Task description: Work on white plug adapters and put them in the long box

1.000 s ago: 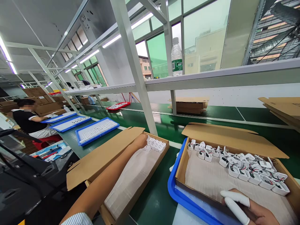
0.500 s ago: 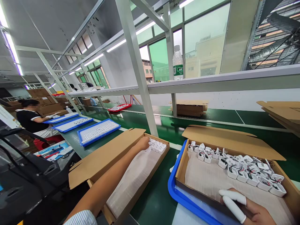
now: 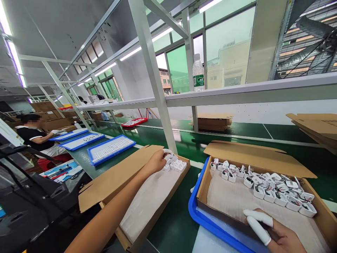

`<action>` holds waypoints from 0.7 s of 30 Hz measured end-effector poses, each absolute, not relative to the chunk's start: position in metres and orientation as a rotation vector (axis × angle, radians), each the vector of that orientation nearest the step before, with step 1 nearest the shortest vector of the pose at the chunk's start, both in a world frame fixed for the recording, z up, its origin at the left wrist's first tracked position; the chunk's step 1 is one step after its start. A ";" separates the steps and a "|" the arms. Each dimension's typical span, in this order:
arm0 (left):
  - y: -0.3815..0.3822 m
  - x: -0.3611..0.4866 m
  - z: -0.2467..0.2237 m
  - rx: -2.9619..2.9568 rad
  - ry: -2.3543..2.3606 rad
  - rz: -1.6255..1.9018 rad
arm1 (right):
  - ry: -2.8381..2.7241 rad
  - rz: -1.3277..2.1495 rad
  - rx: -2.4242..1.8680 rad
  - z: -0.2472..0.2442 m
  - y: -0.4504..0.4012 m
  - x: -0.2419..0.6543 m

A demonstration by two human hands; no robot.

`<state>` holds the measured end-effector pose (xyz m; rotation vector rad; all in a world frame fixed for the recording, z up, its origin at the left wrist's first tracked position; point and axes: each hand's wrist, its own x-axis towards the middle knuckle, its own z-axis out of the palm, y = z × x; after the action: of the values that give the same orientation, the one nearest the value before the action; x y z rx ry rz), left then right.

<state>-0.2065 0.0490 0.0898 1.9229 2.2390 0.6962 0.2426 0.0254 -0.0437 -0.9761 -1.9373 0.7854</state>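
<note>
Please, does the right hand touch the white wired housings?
Apart. The head view shows a strip of liner between the right hand and the white wired housings.

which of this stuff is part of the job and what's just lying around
Seems in use:
white pieces in the left cardboard box, at the left hand
wired white pieces in the right cardboard box, near the right hand
blue tray beneath that box

Apparently just lying about:
water bottle on the shelf
red tray farther back
cardboard stack behind
</note>
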 end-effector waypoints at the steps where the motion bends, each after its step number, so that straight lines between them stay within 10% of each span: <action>1: 0.036 -0.195 0.096 1.958 2.190 0.745 | -1.935 0.722 -0.955 -0.046 0.024 0.242; 21: -0.033 0.007 0.051 2.207 1.026 1.171 | -1.908 0.365 -0.659 -0.033 -0.003 0.206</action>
<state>0.0067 -0.0327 0.0509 2.2066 1.0261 1.1715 0.2061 -0.0034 -0.0333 -0.6595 -1.9075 0.3647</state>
